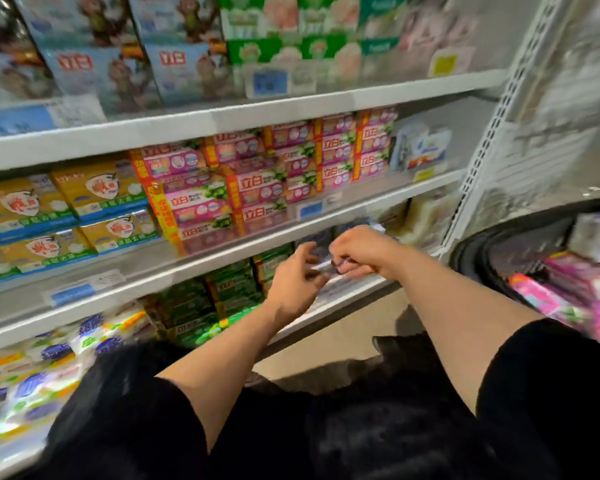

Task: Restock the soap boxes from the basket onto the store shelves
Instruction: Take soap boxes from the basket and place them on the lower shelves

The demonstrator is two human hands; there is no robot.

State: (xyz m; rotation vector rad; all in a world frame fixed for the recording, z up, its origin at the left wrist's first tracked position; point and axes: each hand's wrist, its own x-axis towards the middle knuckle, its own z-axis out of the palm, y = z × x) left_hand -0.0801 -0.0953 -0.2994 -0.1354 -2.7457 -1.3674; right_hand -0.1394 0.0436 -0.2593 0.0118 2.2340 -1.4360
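Store aisle here, white metal shelves [243,114] stacked in tiers and packed tight, the whole picture smeared by head motion. Top tier carries blue cartons with a monkey print [94,71] and green-and-white packs [291,53]. Below that, yellow soap boxes [66,209] on the left and a wall of pink soap boxes [257,181] in the middle. Lower down, green soap boxes [229,299] sit right behind the person's reach, with a dark bluish pack [314,239] beside them.

Off to the right, the black basket [478,251] stands just beside the shelf upright, and more pink soap boxes [568,289] lie inside it, so stock is waiting.

Now the hands. Both are out at the front lip of the lower shelf [343,292], close together, nearly touching. The left hand [297,280] has its fingers spread and loose, holding nothing I can make out. The right hand [355,252] is curled inward, knuckles up, and seems to pinch something small and dark at the shelf edge; the blur hides what it is, and whether it truly grips I cannot tell.

My read: they are tidying or seating something at the rail, not carrying a box. To do it well, steady the head and the left palm against the shelf lip, finish the edge work, then swing right to the basket and lift one pink box squarely, faces forward, into the matching pink row.
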